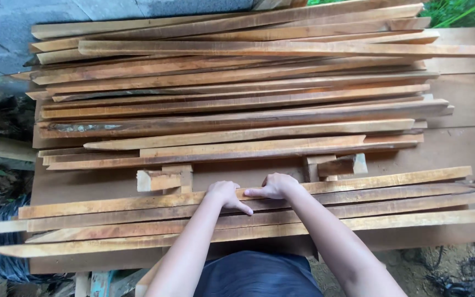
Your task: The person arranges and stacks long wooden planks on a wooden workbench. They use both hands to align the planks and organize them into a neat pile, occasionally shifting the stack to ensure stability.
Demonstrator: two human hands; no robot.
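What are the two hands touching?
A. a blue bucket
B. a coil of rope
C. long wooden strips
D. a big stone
C: the left hand and the right hand both rest on the near row of long wooden strips lying across the table, with a bigger pile of strips behind.

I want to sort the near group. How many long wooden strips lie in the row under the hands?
4. The farthest strip lies under both hands, the second and third follow toward the person, and the nearest is at the table edge. Others may hide beneath.
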